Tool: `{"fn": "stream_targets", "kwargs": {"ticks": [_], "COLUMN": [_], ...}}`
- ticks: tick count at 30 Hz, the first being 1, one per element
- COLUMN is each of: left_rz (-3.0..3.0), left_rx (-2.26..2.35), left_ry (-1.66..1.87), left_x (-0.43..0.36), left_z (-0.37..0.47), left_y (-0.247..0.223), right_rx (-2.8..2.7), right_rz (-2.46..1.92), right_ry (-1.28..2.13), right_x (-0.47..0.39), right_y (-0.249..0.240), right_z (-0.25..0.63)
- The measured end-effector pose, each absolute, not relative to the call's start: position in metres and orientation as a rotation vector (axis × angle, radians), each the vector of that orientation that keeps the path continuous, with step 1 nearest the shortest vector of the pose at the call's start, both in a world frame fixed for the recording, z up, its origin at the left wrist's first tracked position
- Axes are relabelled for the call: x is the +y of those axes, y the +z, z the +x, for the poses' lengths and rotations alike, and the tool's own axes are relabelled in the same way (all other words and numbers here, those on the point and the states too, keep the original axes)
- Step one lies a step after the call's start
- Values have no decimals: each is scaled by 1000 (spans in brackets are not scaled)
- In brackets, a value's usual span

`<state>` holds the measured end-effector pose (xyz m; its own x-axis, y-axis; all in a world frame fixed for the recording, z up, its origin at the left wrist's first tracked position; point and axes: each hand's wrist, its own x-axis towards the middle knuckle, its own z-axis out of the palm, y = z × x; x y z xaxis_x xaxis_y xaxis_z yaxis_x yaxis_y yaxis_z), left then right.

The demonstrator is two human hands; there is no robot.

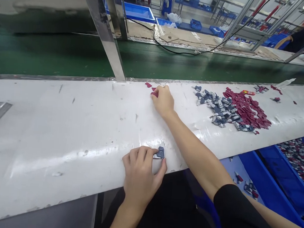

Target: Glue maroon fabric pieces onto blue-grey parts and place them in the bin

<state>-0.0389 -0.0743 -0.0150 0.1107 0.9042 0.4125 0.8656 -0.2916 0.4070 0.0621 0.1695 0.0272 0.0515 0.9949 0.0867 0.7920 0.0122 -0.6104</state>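
Item, one long white worktable (75, 129), running across the room in front of me. Item, one green conveyor belt (158, 62), lying along its far side. Item, one metal post (105, 31), standing at the table's far edge. Item, one blue bin (280, 175) of mixed pieces, sitting below the near edge, probably so that its contents are staying off the work surface. Item, one heap of dark red pieces (253, 110), with a heap of blue-and-white pieces (220, 106) lying against it, seemingly sorted by colour and within the right arm's reach. Item, the left hand (143, 162), resting near the table's front edge: thumb and forefinger are standing apart by only the width of a blue-and-white part (160, 152), touching it from two sides, presumably for steadiness. Item, the right hand (161, 99), reaching to the table's far side: its thumb and forefinger are nearly meeting, pinching a dark red tab (154, 94), probably by the tips because it is thin. Item, one loose red tab (148, 85), lying just beyond those fingertips.
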Motion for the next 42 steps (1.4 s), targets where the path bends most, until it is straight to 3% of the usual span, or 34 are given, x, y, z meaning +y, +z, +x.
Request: {"fn": "stream_targets", "kwargs": {"ticks": [4, 7, 10, 15, 42], "left_rz": [2327, 2307, 2301, 2309, 2270], "left_rx": [1802, 1801, 1806, 1810, 1777], "left_ry": [939, 968, 978, 997, 1018], "left_x": [-73, -73, -73, -72, -70], "left_z": [-40, -40, -38, -37, -35], "left_y": [-15, -14, -14, -16, -18], "right_rx": [-1685, -1537, -1350, -1028, -1265], "right_rz": [-1615, -1408, -1450, -1530, -1626], "right_ry": [581, 861, 1240, 1519, 1732], "right_x": [134, 80, 21, -28, -14], "right_y": [38, 49, 52, 38, 34], "right_z": [86, 109, 130, 142, 136]}}
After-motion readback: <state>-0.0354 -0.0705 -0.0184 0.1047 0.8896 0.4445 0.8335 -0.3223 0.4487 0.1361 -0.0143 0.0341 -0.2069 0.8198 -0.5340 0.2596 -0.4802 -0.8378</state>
